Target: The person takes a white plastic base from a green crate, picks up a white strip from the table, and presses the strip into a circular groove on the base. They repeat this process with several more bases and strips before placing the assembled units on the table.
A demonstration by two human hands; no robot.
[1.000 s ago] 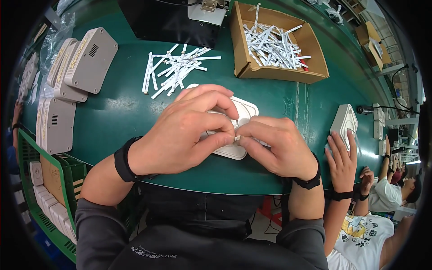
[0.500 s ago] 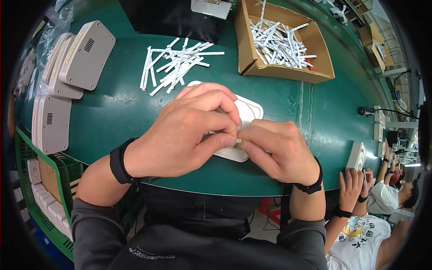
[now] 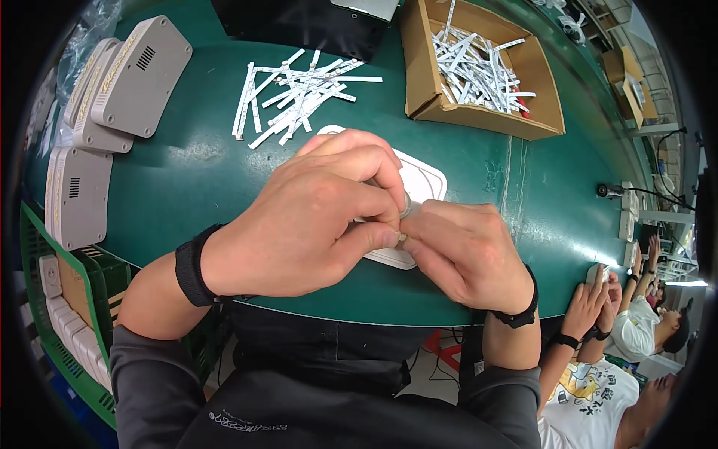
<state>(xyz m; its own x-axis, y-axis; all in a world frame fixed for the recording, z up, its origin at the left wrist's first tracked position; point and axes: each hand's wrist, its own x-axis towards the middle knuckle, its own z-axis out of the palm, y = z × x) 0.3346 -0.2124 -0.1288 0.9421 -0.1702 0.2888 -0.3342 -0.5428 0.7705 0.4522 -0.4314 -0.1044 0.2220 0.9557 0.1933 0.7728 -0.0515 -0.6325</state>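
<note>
Fingertips of both my hands meet over a white plastic cover on the green table. My left hand is closed, with thumb and index finger pinching a tiny pale piece. From the other side my right hand pinches at the same piece, its thumb and index finger pressed together. The piece resembles a small connector, but the fingers cover most of it. Behind my hands lies a loose pile of white printed strips.
An open cardboard box of similar strips stands at the back right. Stacked grey-white housings are at left, above a green crate. A black box sits at the back. On the right, a co-worker's hands hold a white part.
The table and the things on it have shifted slightly in view. My hands keep the same pinch over the cover. The co-worker's hands on the right have moved with the white part.
</note>
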